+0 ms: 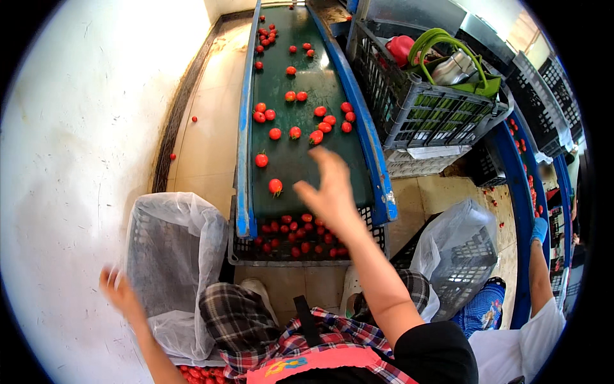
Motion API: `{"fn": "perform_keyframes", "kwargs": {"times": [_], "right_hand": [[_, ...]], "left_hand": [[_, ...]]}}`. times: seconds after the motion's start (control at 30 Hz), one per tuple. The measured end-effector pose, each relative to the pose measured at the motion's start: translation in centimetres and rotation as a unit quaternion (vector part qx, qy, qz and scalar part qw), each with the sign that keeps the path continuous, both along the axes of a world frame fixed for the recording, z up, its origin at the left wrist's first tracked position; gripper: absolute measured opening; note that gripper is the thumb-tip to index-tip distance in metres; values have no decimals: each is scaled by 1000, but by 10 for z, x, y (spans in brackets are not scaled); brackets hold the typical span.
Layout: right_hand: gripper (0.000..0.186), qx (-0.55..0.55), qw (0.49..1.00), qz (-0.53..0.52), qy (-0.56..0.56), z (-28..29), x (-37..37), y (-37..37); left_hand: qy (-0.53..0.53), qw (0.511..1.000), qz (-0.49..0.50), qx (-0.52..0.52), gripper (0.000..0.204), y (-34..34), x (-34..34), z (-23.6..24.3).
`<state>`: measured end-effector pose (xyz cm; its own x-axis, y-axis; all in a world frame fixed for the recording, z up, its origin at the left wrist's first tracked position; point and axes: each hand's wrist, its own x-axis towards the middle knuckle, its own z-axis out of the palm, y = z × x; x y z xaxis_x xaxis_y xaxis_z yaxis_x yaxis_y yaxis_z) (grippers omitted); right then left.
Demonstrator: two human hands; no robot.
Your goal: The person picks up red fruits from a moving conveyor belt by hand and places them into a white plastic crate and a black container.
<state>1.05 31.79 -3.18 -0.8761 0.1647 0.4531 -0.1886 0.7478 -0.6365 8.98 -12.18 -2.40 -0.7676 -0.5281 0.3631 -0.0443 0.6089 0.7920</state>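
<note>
Small red tomatoes lie scattered on a dark green conveyor belt with blue side rails. Over the lower part of the belt reaches my right hand, thumb and fingers apart, nothing seen in it. Its blurred fingertips are just below a tomato. Off to the left, my left hand is raised by the outer side of a crate lined with white mesh. Its fingers are blurred but look stretched out, holding nothing visible. Beneath the belt's near end, a black crate holds many tomatoes.
A lined crate stands by my right knee. Stacked crates right of the belt hold a green bag. A co-worker's blue-gloved hand rests at another conveyor. The white wall bounds the left; loose tomatoes lie on the floor.
</note>
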Motion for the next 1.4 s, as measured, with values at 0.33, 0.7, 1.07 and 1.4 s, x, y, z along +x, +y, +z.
{"fn": "perform_keyframes", "kwargs": {"times": [0.33, 0.7, 1.07, 1.4], "right_hand": [[121, 34, 982, -147, -115, -84, -122, 80], [33, -179, 984, -7, 19, -124, -178, 46], [15, -632, 772, 29, 62, -18, -113, -97], [68, -174, 978, 63, 93, -12, -96, -137]], "left_hand": [[-51, 960, -249, -121, 105, 333, -159, -96], [25, 914, -405, -25, 53, 370, -264, -123], [-1, 730, -409, 547, 25, 281, -201, -47], [-128, 949, 185, -222, 42, -19, -91, -81]]}}
